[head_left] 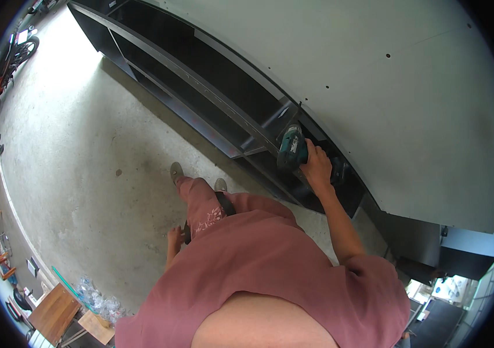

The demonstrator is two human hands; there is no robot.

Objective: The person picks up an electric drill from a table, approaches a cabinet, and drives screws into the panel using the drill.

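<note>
My right hand (317, 168) is wrapped round the grip of a dark teal and black cordless drill (292, 149). The drill's nose points away from me, at the inner side of a long black cabinet frame (200, 86) close to its upper edge. Whether a bit touches the frame is too small to tell. My left hand (175, 239) hangs low beside my left thigh with its fingers curled. A dark object (187, 233) shows at those fingers, too small to name.
A large pale grey panel (397, 110) with small dark holes adjoins the cabinet on the far right. Concrete floor (96, 156) stretches to the left. Wooden boards (55, 313) and clear plastic wrapping (99, 298) lie at lower left. A motorbike (12, 66) stands far left.
</note>
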